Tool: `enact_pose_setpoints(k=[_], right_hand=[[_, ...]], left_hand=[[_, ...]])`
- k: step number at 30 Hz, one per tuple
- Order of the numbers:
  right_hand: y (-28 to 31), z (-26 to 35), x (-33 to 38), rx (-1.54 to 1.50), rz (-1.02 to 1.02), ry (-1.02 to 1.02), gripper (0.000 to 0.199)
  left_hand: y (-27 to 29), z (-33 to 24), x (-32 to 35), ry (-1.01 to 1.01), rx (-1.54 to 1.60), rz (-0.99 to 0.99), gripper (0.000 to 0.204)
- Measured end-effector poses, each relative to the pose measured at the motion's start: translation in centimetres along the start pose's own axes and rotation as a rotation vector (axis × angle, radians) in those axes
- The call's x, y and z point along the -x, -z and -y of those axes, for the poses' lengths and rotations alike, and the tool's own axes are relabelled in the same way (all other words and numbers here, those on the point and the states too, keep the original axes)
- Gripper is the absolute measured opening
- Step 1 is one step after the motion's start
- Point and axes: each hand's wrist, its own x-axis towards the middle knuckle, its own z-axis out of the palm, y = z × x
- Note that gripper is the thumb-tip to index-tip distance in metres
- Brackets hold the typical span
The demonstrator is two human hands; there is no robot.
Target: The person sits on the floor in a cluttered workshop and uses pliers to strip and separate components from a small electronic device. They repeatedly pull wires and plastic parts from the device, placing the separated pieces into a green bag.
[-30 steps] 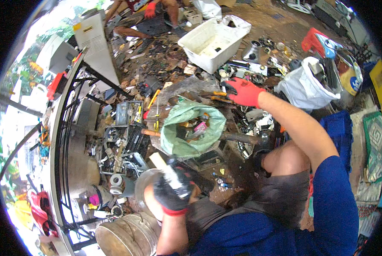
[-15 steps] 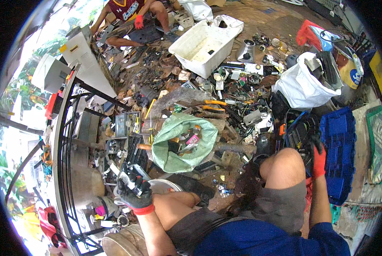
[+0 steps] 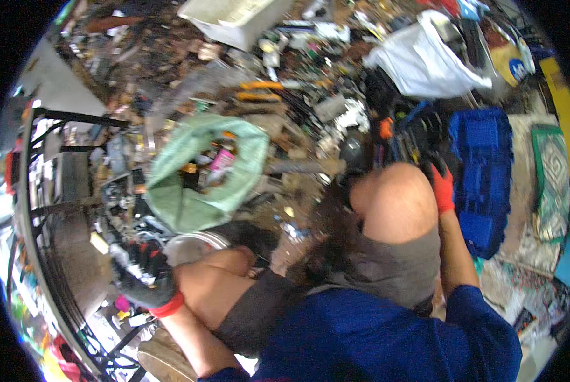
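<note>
1. My left hand [image 3: 146, 280] has come down to the near left, just outside my left knee [image 3: 216, 280]. It wears a dark glove with a red cuff, and the fingers are curled around a small dark and pale object [image 3: 125, 260]. The blur keeps me from telling what the object is or how firmly it is held.

2. A second ago this hand sat higher, gripping a pale stick-like piece above a round metal lid [image 3: 193, 245]. Now the lid lies just right of the hand, partly behind the knee.

3. My right hand [image 3: 443, 186], in an orange-red glove, has pulled all the way back. A second ago it was stretched far out over the scrap beyond the green sack [image 3: 199, 172]. Now it rests at the outer side of my right knee [image 3: 393, 200], beside the blue crate [image 3: 483, 169].

4. I cannot tell the right grip. The fingers point down between knee and crate, and nothing shows in them.

5. The green sack stands open in the middle, a little to the left, with pink and dark bits inside. Neither hand touches it.

6. Far right lies a white plastic bag [image 3: 425, 63]. At the far middle is a white tub [image 3: 234, 19]. A black metal rack [image 3: 49, 191] runs down the left.

7. I judge both hands have left the far pile, so the work has moved close to my legs.
</note>
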Motion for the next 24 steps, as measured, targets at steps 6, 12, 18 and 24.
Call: enact_pose_setpoints(k=[6,12,18,24], right_hand=[[-0.5,-3.1,0.9,-0.09,0.069,-0.066,0.031],[-1.2,-1.9,1.3,0.027,0.075,-0.06,0.031],[-1.0,0.5,0.8,-0.04,0.094,0.015,0.031],[0.2,6.3,1.2,-0.076,0.067,0.174,0.031]], left_hand=[[-6.0,-0.1,0.0,0.145,0.346,0.094,0.035],[-5.8,-0.1,-0.2,0.15,0.333,0.159,0.039],[-6.3,0.3,-0.1,0.175,0.324,0.172,0.041],[-5.8,0.5,0.2,0.129,0.236,0.11,0.045]])
